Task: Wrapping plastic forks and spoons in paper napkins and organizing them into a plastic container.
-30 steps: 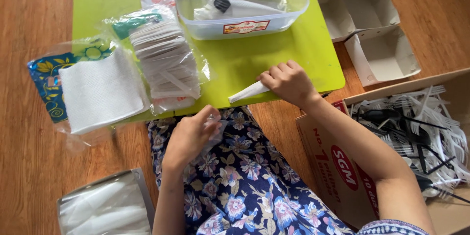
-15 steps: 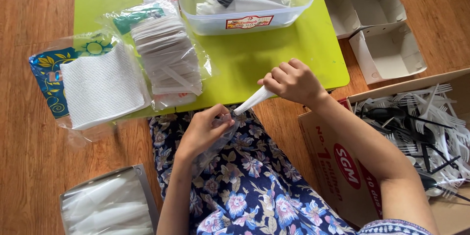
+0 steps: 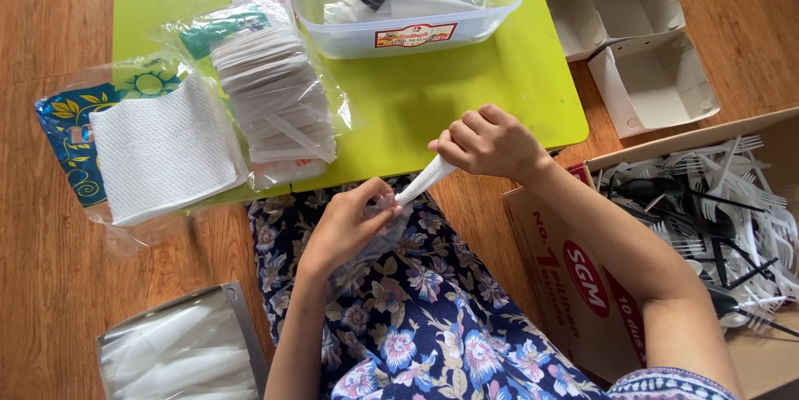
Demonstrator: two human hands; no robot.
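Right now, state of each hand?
Left hand: closed, pinching a clear plastic sleeve.
Right hand: closed on the rolled white napkin.

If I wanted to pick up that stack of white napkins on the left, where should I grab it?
Probably the white napkin stack by its near right corner, coming from above on the lap side: the clear wrapper looks open there, and the stack lies flat.
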